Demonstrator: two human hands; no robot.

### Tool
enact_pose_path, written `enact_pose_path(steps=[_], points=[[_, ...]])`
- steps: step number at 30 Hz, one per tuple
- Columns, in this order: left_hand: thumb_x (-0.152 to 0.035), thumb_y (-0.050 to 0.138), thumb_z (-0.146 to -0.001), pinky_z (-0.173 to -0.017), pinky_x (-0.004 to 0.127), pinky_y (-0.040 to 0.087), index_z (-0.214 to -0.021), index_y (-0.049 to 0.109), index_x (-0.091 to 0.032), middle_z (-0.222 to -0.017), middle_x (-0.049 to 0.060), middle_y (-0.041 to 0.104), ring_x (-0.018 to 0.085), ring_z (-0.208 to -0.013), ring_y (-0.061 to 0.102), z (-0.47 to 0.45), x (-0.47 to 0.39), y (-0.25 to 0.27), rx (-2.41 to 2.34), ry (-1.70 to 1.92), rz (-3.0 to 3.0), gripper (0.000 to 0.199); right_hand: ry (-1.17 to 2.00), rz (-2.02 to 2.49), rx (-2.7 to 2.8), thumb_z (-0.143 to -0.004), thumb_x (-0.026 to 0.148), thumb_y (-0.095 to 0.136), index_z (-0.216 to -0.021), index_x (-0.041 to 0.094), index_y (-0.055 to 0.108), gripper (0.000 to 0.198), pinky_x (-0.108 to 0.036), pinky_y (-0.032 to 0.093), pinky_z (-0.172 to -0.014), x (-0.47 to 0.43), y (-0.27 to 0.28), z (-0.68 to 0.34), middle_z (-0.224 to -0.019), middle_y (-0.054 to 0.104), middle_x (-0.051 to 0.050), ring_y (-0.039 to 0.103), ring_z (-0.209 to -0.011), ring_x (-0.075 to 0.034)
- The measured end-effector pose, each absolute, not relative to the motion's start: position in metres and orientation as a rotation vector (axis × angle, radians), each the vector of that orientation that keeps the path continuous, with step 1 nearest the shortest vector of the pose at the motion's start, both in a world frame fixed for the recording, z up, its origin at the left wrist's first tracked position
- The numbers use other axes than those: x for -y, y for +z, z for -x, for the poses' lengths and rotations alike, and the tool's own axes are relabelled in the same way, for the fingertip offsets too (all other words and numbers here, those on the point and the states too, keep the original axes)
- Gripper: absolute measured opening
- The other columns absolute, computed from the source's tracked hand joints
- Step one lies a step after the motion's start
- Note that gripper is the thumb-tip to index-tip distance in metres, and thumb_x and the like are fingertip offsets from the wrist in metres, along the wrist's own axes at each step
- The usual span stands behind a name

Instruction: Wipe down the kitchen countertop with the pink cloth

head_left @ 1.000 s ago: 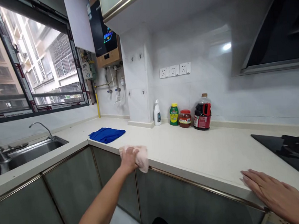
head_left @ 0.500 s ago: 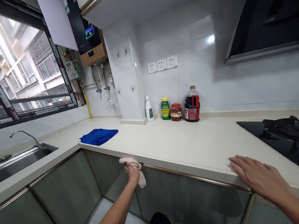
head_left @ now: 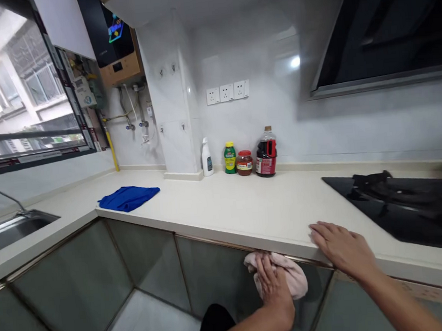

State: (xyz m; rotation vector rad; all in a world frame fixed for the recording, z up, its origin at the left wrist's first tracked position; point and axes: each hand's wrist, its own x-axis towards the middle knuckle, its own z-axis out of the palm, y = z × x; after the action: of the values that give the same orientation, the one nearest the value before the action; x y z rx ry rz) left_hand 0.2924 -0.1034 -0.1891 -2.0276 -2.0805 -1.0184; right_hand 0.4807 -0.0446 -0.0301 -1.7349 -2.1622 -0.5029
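A pale pink cloth [head_left: 294, 277] is bunched under my left hand [head_left: 271, 281], which grips it and presses it against the upper part of a grey-green cabinet door [head_left: 217, 265], just below the counter's front edge. Part of the cloth hangs out to the right of the hand. My right hand [head_left: 344, 247] lies palm down, fingers stretched out, on the front edge of the cream countertop [head_left: 224, 208], holding nothing. On the counter's left corner lies a folded blue cloth [head_left: 128, 197], apart from both hands.
Along the wall stand a white spray bottle [head_left: 207, 159], a green bottle with yellow cap [head_left: 230, 158], a red-lidded jar [head_left: 244, 163] and a large dark sauce bottle [head_left: 266, 154]. A black gas stove [head_left: 411, 206] sits at right, a steel sink [head_left: 15, 227] at left.
My left hand has slid the pink cloth rightward along the cabinet's top edge, closer to my right hand. My right hand remains on the counter edge; the view has shifted right.
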Motion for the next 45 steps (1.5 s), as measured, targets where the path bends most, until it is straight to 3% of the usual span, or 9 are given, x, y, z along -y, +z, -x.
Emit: enact_pose_path(steps=[3,7,15,21,27,33,37,42,45], points=[[-0.017,0.049,-0.095,-0.113,0.049,0.045,-0.141,0.051,-0.033,-0.151,0.006,0.047,0.028,-0.143,0.039,-0.327,0.097,-0.186,1.633,-0.890,2.273,0.049,-0.436,1.821,2.171,-0.100,0.037,0.027,-0.134,0.027,0.057,0.047,-0.049,0.040,-0.102,0.053,-0.017,-0.473,-0.144,0.054,-0.007,0.050,-0.126,-0.026],[-0.026,0.050,-0.097,-0.105,0.049,0.049,-0.139,0.054,-0.029,-0.140,0.010,0.055,0.028,-0.132,0.047,-0.351,0.087,-0.177,1.402,-0.856,2.260,0.042,-0.388,1.847,2.149,-0.102,0.040,0.028,-0.136,0.028,0.055,0.045,-0.048,0.036,-0.107,0.060,-0.007,-0.469,-0.146,0.051,-0.005,0.047,-0.131,-0.024],[-0.020,0.051,-0.095,-0.107,0.038,0.042,-0.132,0.061,-0.034,-0.125,0.004,0.063,0.023,-0.122,0.052,-0.318,0.081,-0.171,1.176,-0.817,2.273,0.041,-0.413,1.825,2.161,-0.103,0.039,0.029,-0.138,0.029,0.054,0.044,-0.047,0.035,-0.107,0.062,-0.007,-0.474,-0.146,0.052,-0.003,0.046,-0.133,-0.024],[-0.017,0.058,-0.090,-0.111,0.036,0.038,-0.127,0.063,-0.041,-0.131,0.000,0.062,0.019,-0.127,0.049,-0.190,0.083,-0.170,1.355,-0.782,2.178,0.044,-0.531,1.784,2.202,-0.102,0.039,0.028,-0.138,0.029,0.055,0.046,-0.044,0.039,-0.104,0.053,-0.021,-0.483,-0.146,0.052,-0.002,0.048,-0.130,-0.024],[-0.006,0.053,-0.082,-0.113,0.046,0.037,-0.121,0.067,-0.027,-0.133,0.010,0.059,0.026,-0.133,0.046,-0.046,0.095,-0.144,1.806,-0.932,1.878,0.046,-0.566,1.789,2.226,-0.102,0.038,0.025,-0.139,0.029,0.055,0.048,-0.047,0.041,-0.101,0.047,-0.027,-0.484,-0.147,0.051,-0.005,0.050,-0.128,-0.025],[0.000,0.056,-0.070,-0.118,0.051,0.029,-0.124,0.057,-0.020,-0.142,0.014,0.049,0.030,-0.141,0.039,0.015,0.098,-0.123,2.127,-1.271,1.516,0.057,-0.565,1.787,2.185,-0.101,0.038,0.026,-0.138,0.027,0.055,0.048,-0.048,0.042,-0.101,0.050,-0.027,-0.482,-0.146,0.052,-0.006,0.051,-0.127,-0.026],[-0.002,0.058,-0.064,-0.111,0.057,0.036,-0.132,0.043,-0.016,-0.145,0.020,0.041,0.037,-0.140,0.038,0.002,0.080,-0.125,2.268,-1.571,1.201,0.070,-0.620,1.753,2.217,-0.101,0.035,0.028,-0.137,0.026,0.056,0.047,-0.049,0.043,-0.098,0.053,-0.027,-0.481,-0.146,0.051,-0.007,0.051,-0.126,-0.028],[-0.006,0.059,-0.067,-0.109,0.052,0.040,-0.139,0.031,-0.008,-0.148,0.028,0.032,0.043,-0.139,0.037,-0.080,0.067,-0.140,2.347,-1.754,1.115,0.077,-0.623,1.758,2.163,-0.101,0.038,0.028,-0.135,0.025,0.058,0.047,-0.050,0.043,-0.097,0.050,-0.029,-0.481,-0.143,0.054,-0.008,0.054,-0.121,-0.029],[-0.006,0.059,-0.066,-0.110,0.048,0.042,-0.142,0.027,-0.008,-0.149,0.029,0.031,0.038,-0.138,0.042,-0.163,0.078,-0.163,2.374,-1.758,1.265,0.082,-0.634,1.701,2.163,-0.100,0.037,0.030,-0.133,0.026,0.060,0.046,-0.050,0.044,-0.096,0.048,-0.034,-0.485,-0.143,0.054,-0.008,0.054,-0.121,-0.030]])
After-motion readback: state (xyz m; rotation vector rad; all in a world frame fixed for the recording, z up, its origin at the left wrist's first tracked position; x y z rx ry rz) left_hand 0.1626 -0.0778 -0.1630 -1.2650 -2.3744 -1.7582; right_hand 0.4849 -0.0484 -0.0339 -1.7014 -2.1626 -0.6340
